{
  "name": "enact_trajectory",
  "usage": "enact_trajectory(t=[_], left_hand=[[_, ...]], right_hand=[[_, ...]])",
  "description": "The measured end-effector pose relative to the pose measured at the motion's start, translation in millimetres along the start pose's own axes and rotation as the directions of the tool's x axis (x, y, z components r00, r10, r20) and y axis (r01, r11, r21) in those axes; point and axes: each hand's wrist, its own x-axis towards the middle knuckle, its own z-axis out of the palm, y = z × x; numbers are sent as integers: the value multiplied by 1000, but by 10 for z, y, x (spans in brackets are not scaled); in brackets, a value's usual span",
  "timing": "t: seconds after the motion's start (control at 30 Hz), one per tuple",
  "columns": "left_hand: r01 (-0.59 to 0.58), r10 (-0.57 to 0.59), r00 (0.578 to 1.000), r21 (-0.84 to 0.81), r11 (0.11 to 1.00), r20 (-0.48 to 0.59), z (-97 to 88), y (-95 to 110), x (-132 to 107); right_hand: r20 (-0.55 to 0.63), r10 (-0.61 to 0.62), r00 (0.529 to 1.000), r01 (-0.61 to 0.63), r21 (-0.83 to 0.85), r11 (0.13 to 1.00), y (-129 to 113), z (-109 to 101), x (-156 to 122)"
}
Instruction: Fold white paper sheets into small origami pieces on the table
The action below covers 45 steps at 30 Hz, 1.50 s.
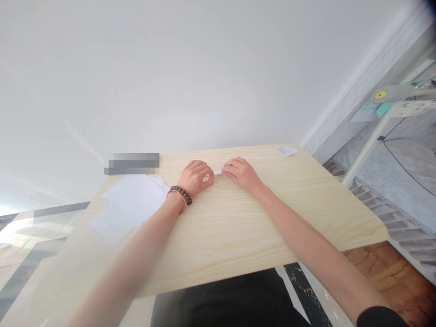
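A narrow white strip, seemingly folded paper (218, 172), spans the gap between my two hands above the wooden table. My left hand (196, 176), with a dark beaded bracelet at the wrist, pinches its left end between thumb and fingers. At the other end, the fingers of my right hand (241, 173) close over the strip and hide that part. Both hands are low, close to the tabletop (218, 227).
Several white paper sheets (131, 204) lie overlapping on the table's left side, beside a blurred-out grey block (132, 164). A small paper piece (287, 151) is near the back right corner. A wall (204, 68) rises behind the table; a pale metal frame (371, 141) stands at right.
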Motion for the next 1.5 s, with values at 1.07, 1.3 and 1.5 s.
enact_trajectory(t=[1.07, 1.3, 1.5], left_hand=[[-61, 61, 998, 45, 997, 7, 49, 33, 17], [-34, 34, 999, 60, 998, 9, 33, 21, 8], [34, -32, 999, 87, 996, -21, 21, -33, -5]], right_hand=[[-90, -98, 991, 99, 13, 995, -69, 141, 27], [-53, -75, 996, 76, 21, 997, -23, 62, -6], [-58, -10, 998, 12, 28, 1000, 105, 3, -65]])
